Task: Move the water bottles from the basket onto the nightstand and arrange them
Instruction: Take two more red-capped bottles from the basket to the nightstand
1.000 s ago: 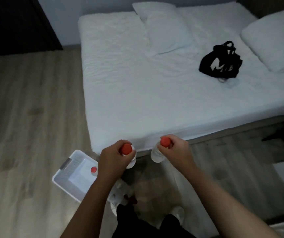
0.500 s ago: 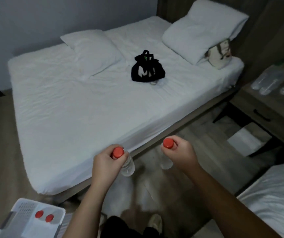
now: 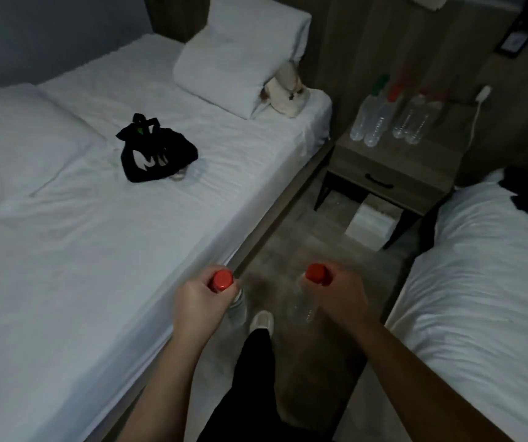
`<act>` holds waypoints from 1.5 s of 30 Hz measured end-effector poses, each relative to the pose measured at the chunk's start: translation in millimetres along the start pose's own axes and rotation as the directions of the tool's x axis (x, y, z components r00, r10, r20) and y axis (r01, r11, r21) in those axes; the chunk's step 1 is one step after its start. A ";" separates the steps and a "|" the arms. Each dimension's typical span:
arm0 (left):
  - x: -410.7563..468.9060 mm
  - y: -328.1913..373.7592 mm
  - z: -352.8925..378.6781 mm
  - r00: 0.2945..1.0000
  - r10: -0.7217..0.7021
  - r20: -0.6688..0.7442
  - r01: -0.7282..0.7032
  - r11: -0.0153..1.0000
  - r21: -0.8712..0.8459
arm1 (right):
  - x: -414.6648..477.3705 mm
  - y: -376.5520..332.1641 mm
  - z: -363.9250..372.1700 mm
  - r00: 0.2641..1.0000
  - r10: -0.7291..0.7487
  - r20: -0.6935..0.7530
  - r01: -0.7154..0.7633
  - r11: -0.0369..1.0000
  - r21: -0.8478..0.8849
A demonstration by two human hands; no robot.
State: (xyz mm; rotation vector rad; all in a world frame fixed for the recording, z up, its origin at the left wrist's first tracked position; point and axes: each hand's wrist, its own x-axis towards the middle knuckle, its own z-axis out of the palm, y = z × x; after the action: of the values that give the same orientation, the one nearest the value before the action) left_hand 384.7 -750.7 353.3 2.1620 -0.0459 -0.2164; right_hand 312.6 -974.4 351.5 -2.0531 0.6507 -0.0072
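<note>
My left hand (image 3: 198,301) grips a clear water bottle (image 3: 222,280) by its red-capped neck, and the bottle hangs down beside the bed edge. My right hand (image 3: 339,298) holds a second clear bottle (image 3: 315,273) the same way over the floor. Ahead at the upper right stands the wooden nightstand (image 3: 393,173) with several clear bottles (image 3: 387,119) upright on its top. The basket is out of view.
A white bed (image 3: 96,218) lies on the left with a black bag (image 3: 154,154), a pillow (image 3: 240,59) and a cream bag (image 3: 288,90). A second bed (image 3: 485,282) borders the narrow aisle on the right. A white box (image 3: 371,221) sits under the nightstand. A charger cable (image 3: 476,113) hangs near it.
The view has swung right and forward into the aisle. The basket has left the frame and the nightstand is nearer. Both hands still carry their bottles.
</note>
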 end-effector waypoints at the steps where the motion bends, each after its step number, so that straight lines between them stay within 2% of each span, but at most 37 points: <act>1: 15.8 5.7 10.5 0.999 0.018 0.029 -0.018 1.000 0.001 | 12.9 3.5 -6.3 0.999 0.022 -0.024 -0.022 1.000 0.002; 8: 148.9 55.5 76.7 0.953 0.109 0.284 -0.126 0.991 0.043 | 116.9 6.1 -45.6 0.976 0.135 -0.174 -0.134 0.991 0.013; 18: 286.4 146.8 146.7 0.883 0.263 0.389 -0.318 0.944 0.085 | 223.4 -4.1 -104.4 0.893 0.215 -0.396 -0.172 0.975 0.142; 27: 334.9 210.5 245.8 0.836 0.218 0.503 -0.322 0.938 0.128 | 300.7 45.9 -172.8 0.870 0.339 -0.358 -0.240 0.925 0.293; 31: 352.9 249.9 301.1 0.829 0.306 0.468 -0.410 0.902 0.135 | 348.8 69.8 -222.1 0.888 0.287 -0.358 -0.203 0.945 0.255; 37: 373.7 324.6 380.2 0.850 0.221 0.478 -0.356 0.911 0.211 | 418.8 97.1 -312.3 0.914 0.247 -0.322 -0.188 0.961 0.203; 41: 391.8 357.4 426.5 0.862 0.234 0.449 -0.354 0.913 0.203 | 461.0 101.5 -361.5 0.943 0.186 -0.276 -0.165 0.981 0.099; 45: 411.5 386.2 468.8 0.850 0.247 0.465 -0.378 0.901 0.212 | 496.7 114.0 -390.6 0.936 0.220 -0.276 -0.194 0.974 0.118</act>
State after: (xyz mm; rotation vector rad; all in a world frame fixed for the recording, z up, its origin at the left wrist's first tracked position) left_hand 727.6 -1399.3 356.1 2.3215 -0.7292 -0.5180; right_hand 588.0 -1554.4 352.8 -1.9041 1.0277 -0.2127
